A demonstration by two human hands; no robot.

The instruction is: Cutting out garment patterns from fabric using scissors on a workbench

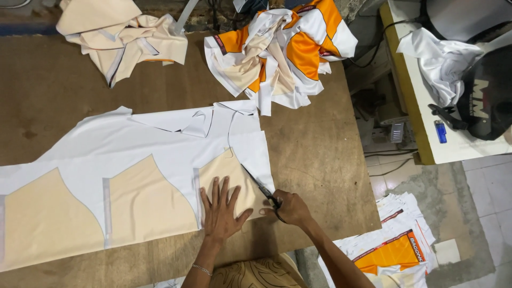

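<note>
The left hand (221, 210) lies flat on the printed fabric sheet (133, 160), fingers spread wide and pressing down on the rightmost of three beige curved panels (232, 178) printed on the white cloth. Just to its right, the right hand (290, 208) has its fingers closed around the handles of a pair of scissors (261, 188), whose blades point far and to the left along the slanted right edge of that beige panel (the tips lie right at the border between beige and white). The sheet stretches from the near right part of the brown counter (320, 138) away to the left edge of the view, and its far edge carries loose cut flaps.

At the far side of the counter lie two heaps: a beige and white pile of cut pieces (122, 37) on the left, and an orange and white heap (282, 50) nearer the middle. To the right, apart from the counter, stands a sewing table (426, 133) with white cloth (437, 61) and a small blue lighter (440, 131) on it. On the floor near right lies a stack of orange and white printed pieces (394, 250).
</note>
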